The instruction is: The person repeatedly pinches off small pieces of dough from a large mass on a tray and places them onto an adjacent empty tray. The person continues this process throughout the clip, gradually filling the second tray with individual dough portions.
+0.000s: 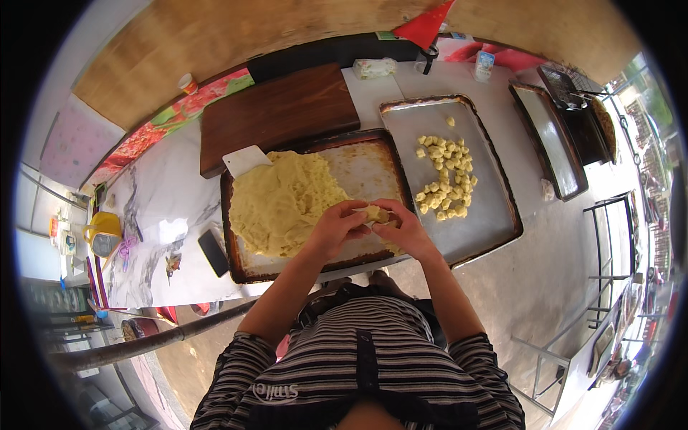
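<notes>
A small piece of pale yellow dough [375,213] is pinched between my left hand [337,228] and my right hand [403,231]. Both hands are over the near right part of a browned baking tray [365,159]. A large mass of the same dough [279,204] covers the left side of that tray, its right face rough and crumbly. At the dough's far left edge rests a white scraper [247,160]. Several small dough lumps [448,168] lie clustered on a second, greyer baking tray [490,208] to the right.
Behind the trays lies a dark wooden board [279,111]. A black phone [213,252] sits left of the near tray. Farther off are a paper cup [188,84], a tissue pack [375,68] and a red pennant [424,25]. Another tray [548,140] stands at the right, a yellow container [106,233] at the left.
</notes>
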A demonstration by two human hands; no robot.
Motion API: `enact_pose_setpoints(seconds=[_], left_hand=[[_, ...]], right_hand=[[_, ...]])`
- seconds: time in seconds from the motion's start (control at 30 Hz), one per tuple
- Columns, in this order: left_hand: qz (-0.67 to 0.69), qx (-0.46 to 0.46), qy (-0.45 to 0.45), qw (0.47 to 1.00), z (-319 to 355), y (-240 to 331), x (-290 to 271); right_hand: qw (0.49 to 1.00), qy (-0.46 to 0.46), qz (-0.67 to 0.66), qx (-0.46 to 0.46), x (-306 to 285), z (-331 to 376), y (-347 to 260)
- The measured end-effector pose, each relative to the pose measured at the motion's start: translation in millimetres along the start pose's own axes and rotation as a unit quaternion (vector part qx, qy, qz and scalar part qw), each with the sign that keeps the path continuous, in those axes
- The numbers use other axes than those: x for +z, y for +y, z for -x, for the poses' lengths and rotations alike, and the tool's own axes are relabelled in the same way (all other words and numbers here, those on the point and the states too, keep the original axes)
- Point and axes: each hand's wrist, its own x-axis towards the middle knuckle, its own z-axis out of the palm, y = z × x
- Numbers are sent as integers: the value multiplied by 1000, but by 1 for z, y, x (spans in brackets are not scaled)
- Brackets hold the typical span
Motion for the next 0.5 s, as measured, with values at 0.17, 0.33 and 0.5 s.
enact_pose_setpoints(seconds=[0.17,0.33,0.5], left_hand=[[-60,-1,-8,998,-5,-7,-2],[57,9,-58,997,-4,-3,6],[144,1,-61,988,2,7,11]], right_hand=[[999,-5,47,15,4,-5,4],[982,24,-173,69,-4,-6,11],[941,64,-267,201,-6,-1,12]])
